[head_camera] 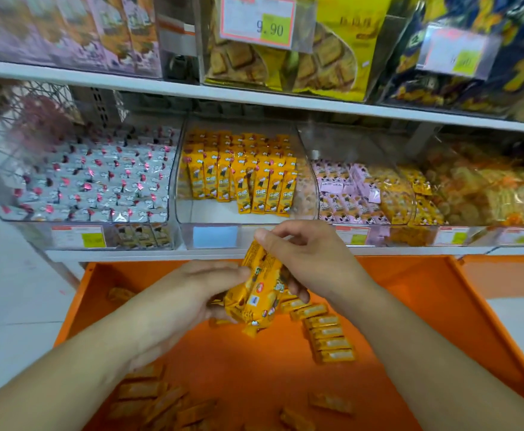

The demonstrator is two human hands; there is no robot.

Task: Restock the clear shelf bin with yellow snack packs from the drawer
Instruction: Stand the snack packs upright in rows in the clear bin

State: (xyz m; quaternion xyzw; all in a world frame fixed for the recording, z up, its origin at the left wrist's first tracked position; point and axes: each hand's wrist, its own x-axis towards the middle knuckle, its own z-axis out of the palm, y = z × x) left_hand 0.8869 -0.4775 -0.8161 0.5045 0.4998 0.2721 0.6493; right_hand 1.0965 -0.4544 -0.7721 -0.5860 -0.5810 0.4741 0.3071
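Above the orange drawer [425, 306], just below the front lip of the clear shelf bin [309, 185]: a bundle of yellow snack packs [256, 293], gripped between both hands, long axes running together on a slant from lower left up toward the bin. Exact number in the bundle not countable; at least three visible. Left hand [198, 293] curled under and around the bundle's lower part, right hand [307, 256] pinching its upper end, thumb and fingers bent over the top.

Inside the bin: more of the same yellow packs, standing upright in rows toward the back and right, long axes vertical, bare floor at the front left. Too many and too overlapped to count.

Inside the drawer: a row of five yellow packs [327, 335] lying flat to the right of the bundle, long axes crosswise, plus a loose, blurred scatter near the lower edge.

Left of the bin: a neighbouring bin of silver-and-pink packets [93, 181]. Right of it: a bin of pale pink packets [344, 188]. Above it: a price tag [259, 20] marked 9.90.
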